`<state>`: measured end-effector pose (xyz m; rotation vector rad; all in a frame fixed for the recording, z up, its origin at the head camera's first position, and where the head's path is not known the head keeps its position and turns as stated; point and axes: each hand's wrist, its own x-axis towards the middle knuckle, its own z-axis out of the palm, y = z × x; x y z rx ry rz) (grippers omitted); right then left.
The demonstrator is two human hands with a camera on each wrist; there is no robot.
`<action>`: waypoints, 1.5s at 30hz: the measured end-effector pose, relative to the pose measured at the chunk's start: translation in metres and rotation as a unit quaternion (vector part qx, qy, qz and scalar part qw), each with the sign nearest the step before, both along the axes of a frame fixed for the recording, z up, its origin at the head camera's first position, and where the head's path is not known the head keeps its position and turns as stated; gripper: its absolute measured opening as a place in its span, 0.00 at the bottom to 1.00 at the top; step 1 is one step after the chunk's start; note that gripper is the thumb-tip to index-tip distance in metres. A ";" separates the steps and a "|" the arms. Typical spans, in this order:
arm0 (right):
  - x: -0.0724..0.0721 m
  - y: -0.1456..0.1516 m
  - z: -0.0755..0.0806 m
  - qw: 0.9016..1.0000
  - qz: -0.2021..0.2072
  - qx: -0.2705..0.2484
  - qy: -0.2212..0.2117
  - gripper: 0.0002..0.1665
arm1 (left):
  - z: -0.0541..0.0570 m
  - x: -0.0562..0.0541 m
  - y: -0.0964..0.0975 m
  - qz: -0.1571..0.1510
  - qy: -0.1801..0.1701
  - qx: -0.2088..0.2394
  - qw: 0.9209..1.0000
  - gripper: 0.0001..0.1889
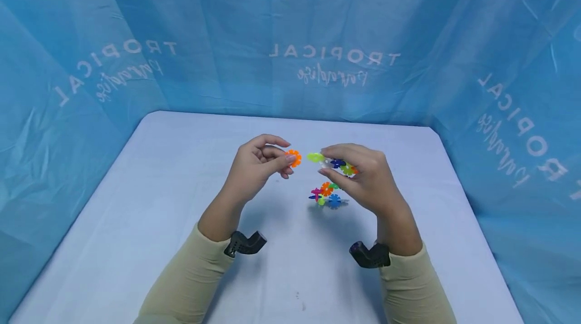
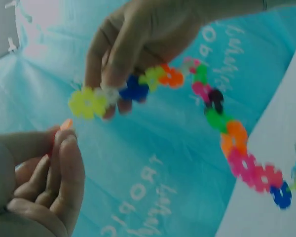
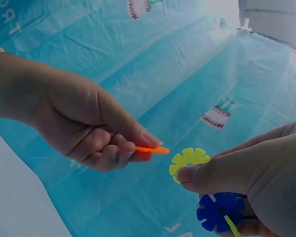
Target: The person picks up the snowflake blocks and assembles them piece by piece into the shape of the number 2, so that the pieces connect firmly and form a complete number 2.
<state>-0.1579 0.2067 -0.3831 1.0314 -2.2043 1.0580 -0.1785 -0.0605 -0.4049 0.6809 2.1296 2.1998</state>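
My left hand (image 1: 259, 166) pinches an orange notched plastic disc (image 1: 295, 158) between thumb and fingertips. Facing it, my right hand (image 1: 363, 172) grips the end of a chain of interlocked snowflake discs. A yellow-green disc (image 3: 188, 163) tips that end, with a dark blue disc (image 3: 220, 211) close behind. In the left wrist view the chain curves away through orange (image 2: 234, 139), pink (image 2: 242, 165) and other colours. Its far part hangs beneath my right hand, where a blue disc (image 1: 334, 201) shows low down. A small gap separates the orange disc from the yellow-green one. My right fingers hide part of the chain.
Both hands are above a table with a white cover (image 1: 136, 223). Blue printed curtains (image 1: 336, 21) stand behind the table and along both sides. Each wrist bears a small black camera, such as the one on the left wrist (image 1: 245, 243).
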 end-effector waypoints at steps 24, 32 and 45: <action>0.006 -0.011 -0.001 1.000 0.015 0.013 0.004 0.25 | 0.011 0.018 0.005 0.025 -0.003 0.010 1.000 0.11; 0.004 -0.020 -0.005 0.999 0.036 0.020 0.014 0.23 | 0.017 0.020 0.000 0.038 0.030 -0.032 0.998 0.08; 0.008 -0.031 -0.008 0.998 0.016 0.036 0.041 0.12 | 0.017 0.018 -0.006 0.025 0.030 -0.071 0.997 0.06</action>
